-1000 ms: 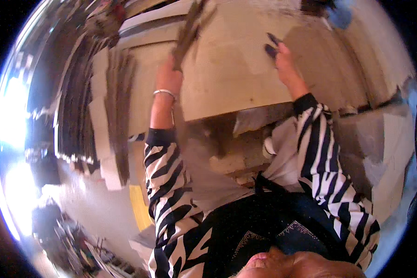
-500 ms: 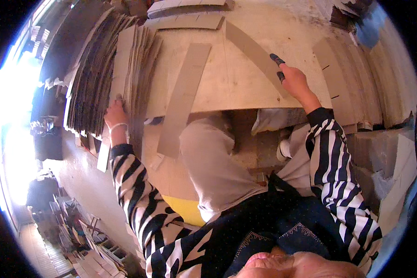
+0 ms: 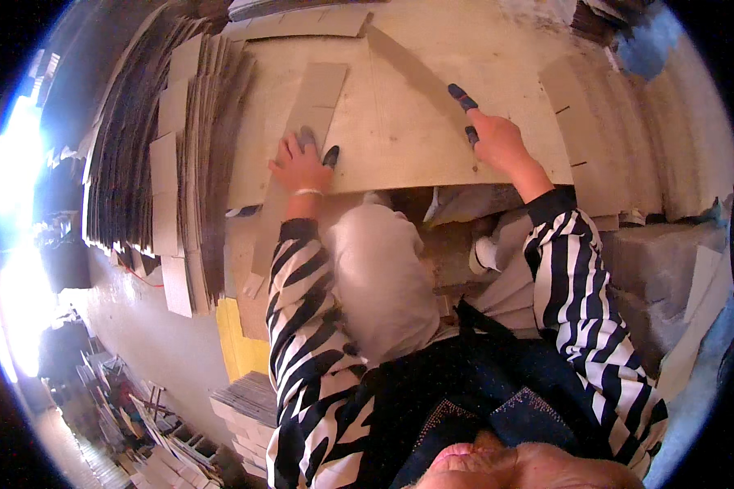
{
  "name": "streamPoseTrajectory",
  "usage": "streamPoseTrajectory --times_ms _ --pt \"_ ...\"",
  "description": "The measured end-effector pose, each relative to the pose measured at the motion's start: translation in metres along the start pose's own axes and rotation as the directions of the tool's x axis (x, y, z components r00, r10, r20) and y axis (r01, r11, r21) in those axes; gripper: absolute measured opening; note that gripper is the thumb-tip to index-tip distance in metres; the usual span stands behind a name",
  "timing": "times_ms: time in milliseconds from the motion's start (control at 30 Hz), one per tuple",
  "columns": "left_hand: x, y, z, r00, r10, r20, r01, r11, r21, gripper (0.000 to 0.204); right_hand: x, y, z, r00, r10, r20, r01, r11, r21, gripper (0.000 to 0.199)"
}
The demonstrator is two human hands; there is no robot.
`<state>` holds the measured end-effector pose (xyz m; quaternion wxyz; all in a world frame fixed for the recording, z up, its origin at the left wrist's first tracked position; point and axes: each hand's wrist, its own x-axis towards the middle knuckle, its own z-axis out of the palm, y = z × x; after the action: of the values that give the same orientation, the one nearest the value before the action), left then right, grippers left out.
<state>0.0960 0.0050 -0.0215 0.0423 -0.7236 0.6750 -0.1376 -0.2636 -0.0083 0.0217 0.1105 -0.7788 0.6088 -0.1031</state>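
My left hand (image 3: pixel 302 165) lies with fingers spread on a brown cardboard strip (image 3: pixel 322 91), which slants over the table's near edge. Dark covers sit on several of its fingertips. My right hand (image 3: pixel 501 145) is closed on the near end of another long cardboard strip (image 3: pixel 412 69), its thumb and forefinger also in dark covers. That strip reaches away toward the far middle of the table, and part of it is hidden beneath the hand. Left of my left hand stands a dense row of cardboard strips (image 3: pixel 169 155) with slots.
The light wooden table (image 3: pixel 400 155) carries more cardboard strips (image 3: pixel 302 24) at its far side. A fanned stack of slotted cardboard (image 3: pixel 583 134) stands at the right. Below my left arm is another cardboard stack (image 3: pixel 249 407), near a yellow piece (image 3: pixel 240 338).
My left hand has moved right, from the standing row of cardboard onto the loose strip. My right hand keeps its strip, and the whole view has shifted slightly.
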Motion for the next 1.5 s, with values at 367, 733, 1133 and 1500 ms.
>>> streamPoseTrajectory --times_ms 367,733,1133,1500 --pt "-0.063 -0.002 -0.017 0.932 0.363 0.017 -0.361 0.929 -0.082 0.038 0.001 -0.014 0.002 0.979 -0.137 -0.154 0.157 0.979 0.131 0.023" --pt "0.016 0.081 -0.002 0.98 -0.008 -0.197 -0.127 0.737 -0.664 0.018 0.003 -0.032 0.003 0.857 -0.236 -0.459 0.361 0.91 0.206 0.017" --pt "0.037 0.079 -0.004 0.975 0.004 0.222 0.216 0.21 -0.954 0.027 0.012 -0.019 0.028 0.938 -0.226 -0.263 0.269 0.953 0.141 0.018" --pt "0.033 0.094 -0.038 0.967 -0.053 0.251 0.256 0.147 -0.955 0.028 0.011 -0.02 0.018 0.874 -0.262 -0.409 0.319 0.944 0.079 0.021"
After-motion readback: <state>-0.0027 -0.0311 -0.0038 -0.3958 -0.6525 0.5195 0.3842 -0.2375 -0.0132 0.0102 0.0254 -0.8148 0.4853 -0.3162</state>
